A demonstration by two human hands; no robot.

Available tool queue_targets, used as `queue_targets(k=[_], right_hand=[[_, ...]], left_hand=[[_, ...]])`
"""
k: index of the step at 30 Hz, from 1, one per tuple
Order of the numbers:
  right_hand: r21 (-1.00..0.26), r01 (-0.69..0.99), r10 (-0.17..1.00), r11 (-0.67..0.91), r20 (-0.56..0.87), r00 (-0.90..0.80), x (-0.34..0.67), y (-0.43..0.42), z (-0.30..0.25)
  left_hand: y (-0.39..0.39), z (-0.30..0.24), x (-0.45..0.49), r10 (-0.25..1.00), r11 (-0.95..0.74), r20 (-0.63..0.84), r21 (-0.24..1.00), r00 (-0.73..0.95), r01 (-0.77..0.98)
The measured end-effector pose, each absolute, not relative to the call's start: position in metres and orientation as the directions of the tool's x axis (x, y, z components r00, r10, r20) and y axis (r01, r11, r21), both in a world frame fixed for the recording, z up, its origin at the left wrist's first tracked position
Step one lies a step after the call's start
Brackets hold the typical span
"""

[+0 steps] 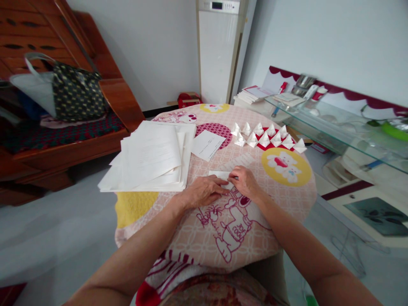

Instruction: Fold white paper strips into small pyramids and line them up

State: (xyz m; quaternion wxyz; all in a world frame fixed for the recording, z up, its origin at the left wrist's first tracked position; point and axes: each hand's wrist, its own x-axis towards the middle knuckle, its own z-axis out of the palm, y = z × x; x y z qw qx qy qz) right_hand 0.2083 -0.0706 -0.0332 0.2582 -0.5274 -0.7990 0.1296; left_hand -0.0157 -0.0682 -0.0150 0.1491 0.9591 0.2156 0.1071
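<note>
A small folded sheet of white paper (218,173) lies on the cloth-covered round table (191,242), mostly covered by my fingers. My left hand (205,190) bears down on its near left part, fingers bent over it. At the paper's right end, my right hand (245,182) pinches the edge with thumb and fingertips. Beyond my hands is a loose white sheet (208,144) with a few printed lines. Several folded white paper pieces with pointed tops (264,139) stand in rows at the far right of the table, some on a red patch.
A large stack of white paper (149,157) covers the table's left side. To the right stands a glass-topped cabinet (347,131) holding cups and papers. A wooden bench (117,100) with a patterned bag (78,91) is at left. A tall white appliance (218,55) stands behind.
</note>
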Motion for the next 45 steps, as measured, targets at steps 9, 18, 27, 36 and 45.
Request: queue_targets(k=[9,18,27,36,45], right_hand=[[-0.498,0.756,0.897,0.426,0.339,-0.283,0.209,-0.069,-0.032],[-0.685,0.679,0.958,0.262,0.270,-0.098,0.227,-0.081,-0.017],[-0.460,0.878,0.991,0.132,0.036,-0.130,0.205,-0.094,-0.009],[-0.460,0.886,0.998,0.058,0.032,-0.049,0.223,-0.085,-0.010],[-0.490,0.871,0.988,0.036,0.147,0.042,0.238,-0.077,-0.020]], left_hand=[[-0.072,-0.008,-0.013,0.454,-0.866,0.108,0.285,0.884,0.410],[-0.070,-0.013,-0.013,0.442,-0.881,0.140,0.254,0.886,0.399],[-0.071,-0.012,-0.012,0.442,-0.877,0.159,0.286,0.883,0.387],[-0.072,-0.010,-0.012,0.453,-0.870,0.123,0.277,0.883,0.407],[-0.071,-0.007,-0.011,0.461,-0.865,0.111,0.276,0.881,0.418]])
